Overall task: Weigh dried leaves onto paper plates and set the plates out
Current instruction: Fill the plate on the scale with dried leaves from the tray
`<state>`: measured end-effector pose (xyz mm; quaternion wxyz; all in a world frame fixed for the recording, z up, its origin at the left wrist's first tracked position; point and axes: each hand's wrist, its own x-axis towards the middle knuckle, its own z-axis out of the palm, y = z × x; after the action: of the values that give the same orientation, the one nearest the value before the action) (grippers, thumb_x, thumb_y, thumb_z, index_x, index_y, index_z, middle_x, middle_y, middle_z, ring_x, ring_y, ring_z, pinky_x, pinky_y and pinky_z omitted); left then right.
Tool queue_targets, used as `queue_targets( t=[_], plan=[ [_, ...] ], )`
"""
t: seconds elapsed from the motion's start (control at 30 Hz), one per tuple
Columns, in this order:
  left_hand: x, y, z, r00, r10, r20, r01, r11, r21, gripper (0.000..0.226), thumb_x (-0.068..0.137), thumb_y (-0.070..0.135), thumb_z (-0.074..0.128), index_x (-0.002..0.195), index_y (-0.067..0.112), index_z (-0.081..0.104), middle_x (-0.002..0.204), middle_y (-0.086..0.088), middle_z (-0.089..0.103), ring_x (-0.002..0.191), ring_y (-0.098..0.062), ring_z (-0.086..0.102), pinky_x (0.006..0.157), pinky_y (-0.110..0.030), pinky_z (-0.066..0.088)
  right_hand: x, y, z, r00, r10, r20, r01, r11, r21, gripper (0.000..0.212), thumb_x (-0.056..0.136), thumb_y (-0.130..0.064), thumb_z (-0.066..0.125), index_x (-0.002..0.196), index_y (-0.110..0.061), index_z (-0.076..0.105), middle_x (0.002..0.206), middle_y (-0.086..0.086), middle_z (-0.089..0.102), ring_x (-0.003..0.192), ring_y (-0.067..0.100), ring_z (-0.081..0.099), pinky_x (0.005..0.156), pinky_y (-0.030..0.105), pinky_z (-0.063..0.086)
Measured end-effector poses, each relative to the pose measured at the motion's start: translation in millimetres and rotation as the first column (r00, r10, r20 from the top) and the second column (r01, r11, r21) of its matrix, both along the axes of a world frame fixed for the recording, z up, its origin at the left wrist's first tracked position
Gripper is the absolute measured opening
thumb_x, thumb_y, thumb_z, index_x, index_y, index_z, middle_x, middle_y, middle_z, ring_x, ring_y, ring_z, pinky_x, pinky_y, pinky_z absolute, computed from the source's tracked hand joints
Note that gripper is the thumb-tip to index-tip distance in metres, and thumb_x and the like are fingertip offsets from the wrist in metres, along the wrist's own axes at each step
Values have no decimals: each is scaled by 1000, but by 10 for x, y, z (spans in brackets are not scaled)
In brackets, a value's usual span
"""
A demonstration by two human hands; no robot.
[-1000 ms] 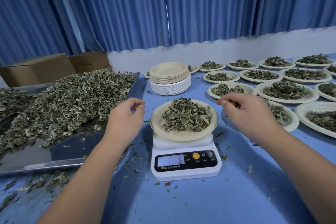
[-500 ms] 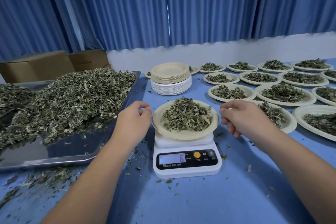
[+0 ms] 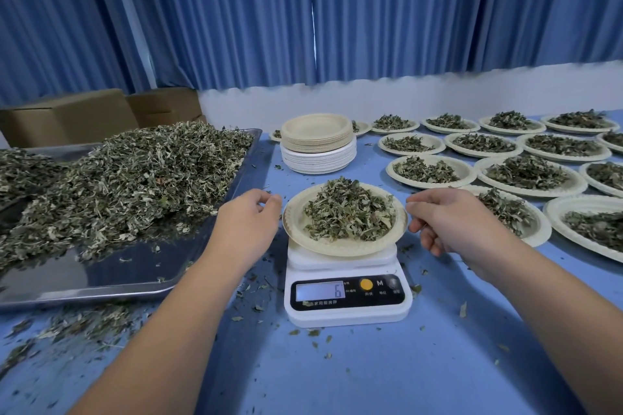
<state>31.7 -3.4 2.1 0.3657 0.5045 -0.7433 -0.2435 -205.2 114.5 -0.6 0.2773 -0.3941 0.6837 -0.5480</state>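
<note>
The leaf-filled plate (image 3: 337,246) sits on the scale (image 3: 347,310) at my twelve o'clock. My left grip (image 3: 247,224) hovers at its nine o'clock rim and my right grip (image 3: 451,216) at three. Both are equally near, loosely curled and holding nothing. I'd lift two-sided.

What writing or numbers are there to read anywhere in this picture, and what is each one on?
"6": on the lit display of the white scale.
"M": on the scale's black front panel, just right of the orange button.
Small Chinese print under the display and under the buttons: too small and blurred to read.
Nothing else in view shows any writing.
</note>
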Motion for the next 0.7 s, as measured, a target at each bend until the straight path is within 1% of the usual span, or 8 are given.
queue_targets(
  t=[0.23,0.33,0.47,0.57,0.6,0.63,0.7],
  plan=[
    [20,-18,-13,1000,17,-4,-17,1000,-4,32,98,38,46,85,16,65,84,-3,66,64,-19,57,70,-37,52,18,17,20,999,5,33,-5,1000,14,7,94,-12,57,92,-12,64,61,5,59,38,14,47,35,21,36],
    [18,-21,-15,999,41,-8,-41,999,-27,37,97,37,47,76,12,64,78,-7,67,57,-18,52,62,-33,49,31,26,34,999,0,39,0,1000,17,8,93,-11,57,91,-11,64,61,4,60,39,14,47,34,20,35],
    [10,-28,-13,999,51,-3,-51,998,-27,39,97,38,47,75,11,64,76,-9,67,54,-17,48,59,-32,46,41,36,49,999,3,53,-4,1000,25,8,93,-11,57,90,-10,64,62,5,59,40,15,47,34,20,35],
    [14,-49,-31,998,54,21,-54,998,-28,50,97,40,46,81,-4,63,82,-22,66,58,-20,47,60,-34,46,48,38,55,998,13,63,-16,999,37,9,93,-11,56,91,-9,65,63,7,59,40,15,47,34,20,35],
    [17,-56,-36,998,52,26,-52,999,-16,54,97,41,45,83,-8,63,81,-25,64,60,-20,47,60,-35,46,52,40,54,998,20,67,-22,999,41,9,93,-11,56,92,-8,65,64,7,58,41,15,47,34,20,35],
    [20,-61,-42,998,49,36,-49,999,3,57,97,43,45,82,-9,63,76,-25,61,60,-20,46,60,-33,44,57,39,51,997,27,71,-30,999,43,10,93,-10,56,92,-7,65,63,7,58,41,15,47,34,20,35],
    [15,-61,-49,997,35,75,-39,998,46,60,96,48,44,76,-6,62,68,-14,54,61,-19,45,58,-30,37,69,37,45,996,36,75,-40,998,48,12,94,-10,56,91,-4,65,62,7,57,42,16,48,34,20,35]
  ],
)
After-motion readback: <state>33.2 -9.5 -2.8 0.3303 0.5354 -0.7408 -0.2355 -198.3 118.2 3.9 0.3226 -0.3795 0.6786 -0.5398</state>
